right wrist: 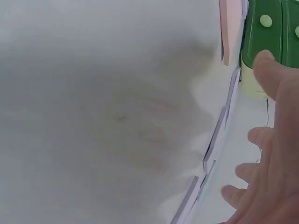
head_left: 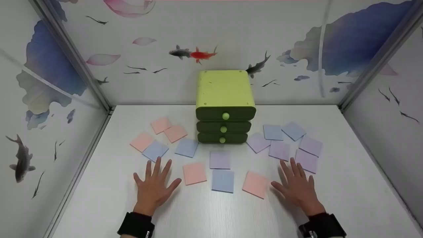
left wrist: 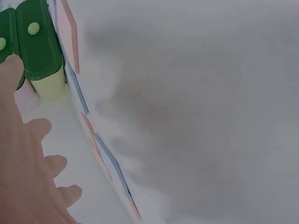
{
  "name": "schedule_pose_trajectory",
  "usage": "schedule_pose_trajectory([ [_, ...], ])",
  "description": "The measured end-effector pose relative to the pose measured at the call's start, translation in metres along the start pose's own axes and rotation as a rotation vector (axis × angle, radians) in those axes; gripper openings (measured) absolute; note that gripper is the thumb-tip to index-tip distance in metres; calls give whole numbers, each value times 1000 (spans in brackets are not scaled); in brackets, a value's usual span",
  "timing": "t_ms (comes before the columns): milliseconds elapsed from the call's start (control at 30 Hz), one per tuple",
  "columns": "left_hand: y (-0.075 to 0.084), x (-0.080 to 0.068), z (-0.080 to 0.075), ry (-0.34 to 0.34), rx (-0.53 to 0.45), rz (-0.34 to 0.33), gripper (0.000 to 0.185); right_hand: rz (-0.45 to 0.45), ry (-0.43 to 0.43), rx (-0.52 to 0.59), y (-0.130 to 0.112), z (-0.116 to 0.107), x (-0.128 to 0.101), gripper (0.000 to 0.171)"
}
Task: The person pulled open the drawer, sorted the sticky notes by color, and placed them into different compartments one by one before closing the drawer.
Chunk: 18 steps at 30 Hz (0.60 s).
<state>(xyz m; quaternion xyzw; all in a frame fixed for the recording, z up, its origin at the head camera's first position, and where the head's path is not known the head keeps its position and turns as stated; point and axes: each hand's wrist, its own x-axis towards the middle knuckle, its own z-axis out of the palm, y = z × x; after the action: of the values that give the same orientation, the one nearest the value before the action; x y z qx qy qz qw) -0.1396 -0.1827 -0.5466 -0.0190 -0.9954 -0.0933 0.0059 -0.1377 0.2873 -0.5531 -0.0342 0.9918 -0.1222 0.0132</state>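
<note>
My left hand (head_left: 153, 186) is spread with straight fingers over the left part of the white table, holding nothing. Its fingertips come close to a blue square pad (head_left: 156, 150) in the head view. On the other side, my right hand (head_left: 297, 188) is likewise spread and holds nothing, its fingers pointing at a purple square pad (head_left: 306, 161). Between the hands lie a pink pad (head_left: 194, 173), a blue pad (head_left: 222, 181), a purple pad (head_left: 219, 160) and another pink pad (head_left: 256, 185). Shadows of both hands fall on the table.
A green cabinet (head_left: 225, 87) with three dark green drawers (head_left: 208, 114) and round knobs stands at the back middle. Pink pads (head_left: 175, 133) lie left of it; blue pads (head_left: 273, 132) and purple pads lie right. Printed panels (head_left: 148, 86) wall the table on three sides.
</note>
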Motion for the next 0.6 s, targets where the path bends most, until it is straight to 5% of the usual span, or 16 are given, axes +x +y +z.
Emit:
schedule_pose_trajectory([
  [333,10,6,-21,-42,-70,35,67,-111,50,-21,-2,-16,1,62],
  [600,20,18,-38,-108,-91,43,62,-109,-52,43,-4,-29,9,41],
])
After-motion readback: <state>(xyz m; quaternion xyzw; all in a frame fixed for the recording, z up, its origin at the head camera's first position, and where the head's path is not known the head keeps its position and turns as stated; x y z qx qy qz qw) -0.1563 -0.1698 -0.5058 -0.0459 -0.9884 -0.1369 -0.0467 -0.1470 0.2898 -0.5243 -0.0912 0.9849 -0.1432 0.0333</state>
